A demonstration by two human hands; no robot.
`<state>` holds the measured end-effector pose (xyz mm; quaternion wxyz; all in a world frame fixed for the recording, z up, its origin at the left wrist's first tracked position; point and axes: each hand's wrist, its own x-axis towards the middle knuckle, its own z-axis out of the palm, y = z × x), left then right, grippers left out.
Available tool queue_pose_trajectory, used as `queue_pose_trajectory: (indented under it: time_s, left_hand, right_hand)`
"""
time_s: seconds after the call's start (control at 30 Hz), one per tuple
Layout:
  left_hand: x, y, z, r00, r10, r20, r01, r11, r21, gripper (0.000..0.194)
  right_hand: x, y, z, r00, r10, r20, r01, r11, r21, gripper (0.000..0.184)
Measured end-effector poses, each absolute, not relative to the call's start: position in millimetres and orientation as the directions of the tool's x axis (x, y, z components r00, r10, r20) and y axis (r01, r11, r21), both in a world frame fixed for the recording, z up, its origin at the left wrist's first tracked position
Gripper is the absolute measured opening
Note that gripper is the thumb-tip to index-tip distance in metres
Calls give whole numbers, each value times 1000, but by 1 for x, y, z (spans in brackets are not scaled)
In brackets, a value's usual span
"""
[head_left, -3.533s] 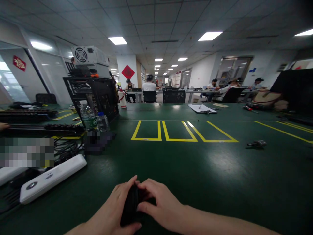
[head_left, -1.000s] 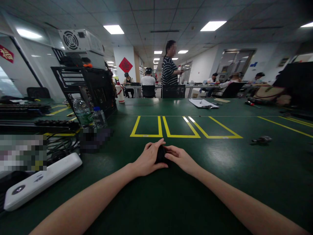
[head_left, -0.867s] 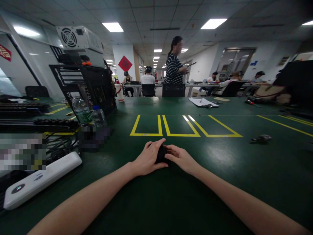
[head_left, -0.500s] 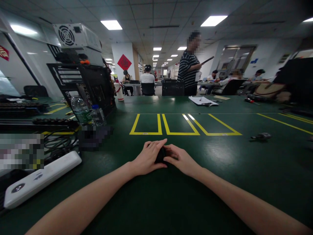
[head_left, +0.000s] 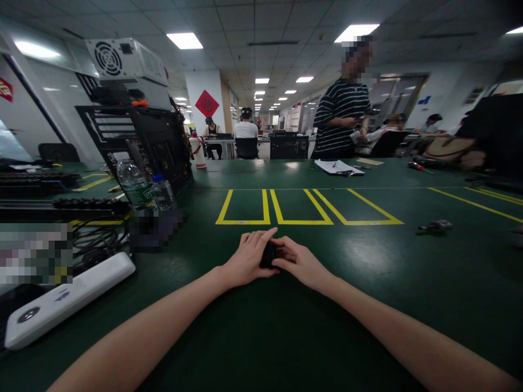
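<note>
Between my two hands, low over the green table, is a small dark rounded object; its kind cannot be made out. My left hand curls around its left side, thumb below and fingers above. From the right, the thumb and fingertips of my right hand pinch its edge. Most of the object is hidden behind the fingers. Just beyond the hands, yellow tape outlines mark the table top.
To the left are a white power strip, a water bottle and a black computer case. A small dark tool-like part lies right, a clipboard at the far edge. Behind it stands a person in a striped shirt.
My hands keep nearly the same hold on the dark object. The standing person has moved right and turned, with both hands now held in front.
</note>
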<state>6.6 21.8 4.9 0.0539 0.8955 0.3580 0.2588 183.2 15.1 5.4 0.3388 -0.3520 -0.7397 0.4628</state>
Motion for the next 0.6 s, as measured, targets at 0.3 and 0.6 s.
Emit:
queue_pose_trajectory:
  time_s: [0.3, 0.6]
  left_hand:
    - [7, 21, 3, 603, 678, 421, 630, -728, 269, 80]
    - [7, 22, 5, 601, 684, 413, 617, -726, 303, 77]
  right_hand:
    - [181, 14, 8, -511, 838, 190, 123, 290, -949, 26]
    - [181, 21, 3, -486, 861, 152, 115, 236, -965, 31]
